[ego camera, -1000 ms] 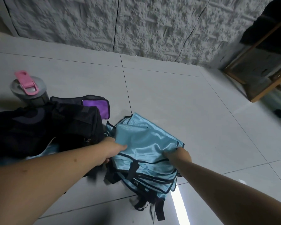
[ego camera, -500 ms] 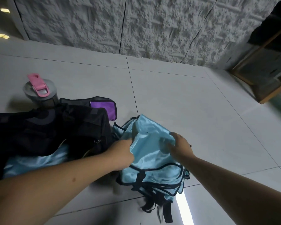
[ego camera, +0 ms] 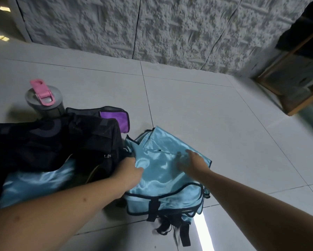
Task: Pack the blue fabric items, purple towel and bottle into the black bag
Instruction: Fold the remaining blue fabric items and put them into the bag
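Observation:
A stack of shiny blue fabric items (ego camera: 163,178) with black trim and straps lies on the floor tiles. My left hand (ego camera: 129,171) grips the stack's left edge beside the black bag (ego camera: 52,142). My right hand (ego camera: 192,163) rests on top of the stack with fingers spread, blurred by motion. The black bag lies open on the left with another blue fabric item (ego camera: 36,182) inside its mouth. Behind the bag, the purple towel (ego camera: 114,117) sits in a black mesh pouch. The grey bottle (ego camera: 43,100) with a pink lid stands behind the bag at the left.
A rough white wall (ego camera: 152,28) runs across the back. A wooden-framed cabinet (ego camera: 297,78) stands at the right. A bright strip of reflected light (ego camera: 204,232) lies on the tiles near the stack's straps.
My right hand slid from the stack's right edge up onto its top and opened. The left hand stayed at the stack's left edge. The view shifted, showing more of the blue item in the bag.

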The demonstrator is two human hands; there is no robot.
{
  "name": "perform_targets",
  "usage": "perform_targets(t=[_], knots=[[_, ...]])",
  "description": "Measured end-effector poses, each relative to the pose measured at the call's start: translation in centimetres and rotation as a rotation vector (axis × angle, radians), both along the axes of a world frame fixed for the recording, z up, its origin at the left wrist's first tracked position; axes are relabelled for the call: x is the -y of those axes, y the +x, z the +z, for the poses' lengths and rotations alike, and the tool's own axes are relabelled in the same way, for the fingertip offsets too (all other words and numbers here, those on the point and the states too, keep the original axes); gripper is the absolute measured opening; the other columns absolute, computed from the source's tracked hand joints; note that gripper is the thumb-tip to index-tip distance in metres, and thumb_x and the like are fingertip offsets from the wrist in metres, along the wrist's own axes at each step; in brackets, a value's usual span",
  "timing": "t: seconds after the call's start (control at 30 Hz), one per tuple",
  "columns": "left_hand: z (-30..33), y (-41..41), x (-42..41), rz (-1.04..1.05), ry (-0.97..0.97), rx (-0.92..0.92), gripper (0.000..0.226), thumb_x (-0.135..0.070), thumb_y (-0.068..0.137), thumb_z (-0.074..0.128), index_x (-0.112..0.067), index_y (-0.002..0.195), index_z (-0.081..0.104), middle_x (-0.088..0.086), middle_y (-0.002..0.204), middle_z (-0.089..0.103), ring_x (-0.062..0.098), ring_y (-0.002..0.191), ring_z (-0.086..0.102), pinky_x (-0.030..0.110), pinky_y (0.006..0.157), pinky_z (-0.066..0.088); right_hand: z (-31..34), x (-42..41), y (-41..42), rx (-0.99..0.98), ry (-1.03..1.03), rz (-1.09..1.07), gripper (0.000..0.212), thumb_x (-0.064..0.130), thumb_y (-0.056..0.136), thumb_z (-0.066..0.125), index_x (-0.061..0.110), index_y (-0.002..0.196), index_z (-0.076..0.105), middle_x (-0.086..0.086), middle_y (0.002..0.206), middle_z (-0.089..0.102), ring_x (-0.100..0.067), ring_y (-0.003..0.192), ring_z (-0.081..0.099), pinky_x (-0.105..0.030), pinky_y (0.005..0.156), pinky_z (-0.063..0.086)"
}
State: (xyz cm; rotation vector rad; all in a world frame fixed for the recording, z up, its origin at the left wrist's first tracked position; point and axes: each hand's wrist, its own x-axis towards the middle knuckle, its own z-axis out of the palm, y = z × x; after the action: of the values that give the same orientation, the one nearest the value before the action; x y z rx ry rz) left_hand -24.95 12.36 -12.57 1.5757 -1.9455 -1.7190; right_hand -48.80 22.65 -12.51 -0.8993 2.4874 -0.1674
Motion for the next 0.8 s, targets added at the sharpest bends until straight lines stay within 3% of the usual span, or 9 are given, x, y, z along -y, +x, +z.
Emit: perform_targets(t=[0.07, 0.1, 0.27, 0.33, 0.47, 0.63, 0.7, 0.77, 0.8], knots=[[0.9, 0.5, 0.4, -0.052, 0.027, -0.085, 0.025, -0.025, 0.084, 0.055, -0.021, 0.102, 0.072, 0.003, 0.095, 0.076, 0.026, 0.091, 0.072, 0.049, 0.087, 0.059, -0.2, -1.0, -1.1, 0.074, -0.004, -0.128, 0.103, 0.073, 0.066, 0.072, 0.023, 0.149, 0.038, -0.003, 0.131, 0.061, -0.026, 0.119, 0.058, -0.036, 0.094, 0.049], [1.3, 0.7, 0.8, -0.077, 0.051, -0.131, 0.026, -0.026, 0.086, 0.054, -0.024, 0.104, 0.072, 0.003, 0.098, 0.076, 0.027, 0.095, 0.072, 0.051, 0.09, 0.058, -0.3, -1.4, -1.4, 0.103, -0.014, -0.163, 0.099, 0.073, 0.066, 0.073, 0.021, 0.144, 0.044, -0.001, 0.124, 0.063, -0.023, 0.112, 0.061, -0.035, 0.091, 0.051], [4.6, 2.4, 1.7, -0.102, 0.217, -0.311, 0.029, -0.011, 0.103, 0.048, -0.023, 0.118, 0.07, 0.002, 0.111, 0.076, 0.024, 0.11, 0.069, 0.045, 0.105, 0.05, -0.1, -1.4, -0.3, 0.339, -0.129, -0.25, 0.043, 0.048, 0.075, 0.084, 0.015, 0.1, 0.073, -0.006, 0.097, 0.074, -0.018, 0.081, 0.069, -0.031, 0.072, 0.057], [6.0, 3.1, 2.1, -0.09, 0.281, -0.336, 0.029, -0.009, 0.105, 0.046, -0.019, 0.122, 0.068, 0.004, 0.111, 0.076, 0.023, 0.109, 0.07, 0.041, 0.102, 0.051, 0.1, -0.9, 0.3, 0.41, -0.068, -0.259, 0.041, 0.045, 0.074, 0.085, 0.013, 0.097, 0.072, -0.008, 0.094, 0.073, -0.02, 0.079, 0.066, -0.03, 0.067, 0.052], [8.6, 4.9, 2.9, -0.079, 0.312, -0.34, 0.024, -0.01, 0.104, 0.049, -0.014, 0.116, 0.07, 0.011, 0.108, 0.076, 0.029, 0.104, 0.072, 0.044, 0.096, 0.054, -0.3, -0.6, 1.5, 0.451, 0.077, -0.222, 0.068, 0.049, 0.048, 0.093, 0.01, 0.099, 0.071, -0.014, 0.1, 0.073, -0.026, 0.082, 0.066, -0.034, 0.072, 0.058], [11.1, 8.6, 4.2, -0.006, 0.372, -0.378, 0.023, -0.012, 0.101, 0.053, -0.005, 0.115, 0.07, 0.02, 0.113, 0.073, 0.037, 0.107, 0.069, 0.05, 0.099, 0.052, 0.2, 0.4, 4.0, 0.732, -0.188, -0.292, 0.049, 0.023, 0.07, 0.087, -0.005, 0.106, 0.067, -0.026, 0.101, 0.072, -0.033, 0.085, 0.065, -0.053, 0.082, 0.055], [12.5, 10.1, 4.8, 0.055, 0.428, -0.433, 0.027, -0.014, 0.096, 0.055, -0.007, 0.118, 0.069, 0.022, 0.117, 0.071, 0.039, 0.108, 0.069, 0.051, 0.099, 0.051, 1.0, 1.3, 5.4, 0.939, -0.311, -0.33, 0.032, 0.009, 0.086, 0.073, -0.011, 0.106, 0.06, -0.022, 0.089, 0.063, -0.03, 0.078, 0.058, -0.047, 0.076, 0.048], [14.0, 11.2, 5.4, 0.107, 0.445, -0.489, 0.031, -0.02, 0.093, 0.057, -0.007, 0.119, 0.068, 0.023, 0.117, 0.071, 0.038, 0.103, 0.07, 0.048, 0.092, 0.055, 2.0, 2.5, 6.9, 1.108, -0.381, -0.357, 0.04, 0.01, 0.085, 0.072, -0.016, 0.11, 0.054, -0.019, 0.094, 0.056, -0.031, 0.082, 0.053, -0.047, 0.085, 0.051], [14.9, 11.7, 5.8, 0.128, 0.438, -0.512, 0.032, -0.024, 0.092, 0.057, -0.007, 0.117, 0.069, 0.023, 0.116, 0.071, 0.037, 0.101, 0.071, 0.046, 0.088, 0.057, 2.5, 3.0, 7.7, 1.196, -0.406, -0.361, 0.052, 0.014, 0.083, 0.073, -0.018, 0.119, 0.051, -0.02, 0.102, 0.057, -0.033, 0.09, 0.055, -0.055, 0.097, 0.05]])
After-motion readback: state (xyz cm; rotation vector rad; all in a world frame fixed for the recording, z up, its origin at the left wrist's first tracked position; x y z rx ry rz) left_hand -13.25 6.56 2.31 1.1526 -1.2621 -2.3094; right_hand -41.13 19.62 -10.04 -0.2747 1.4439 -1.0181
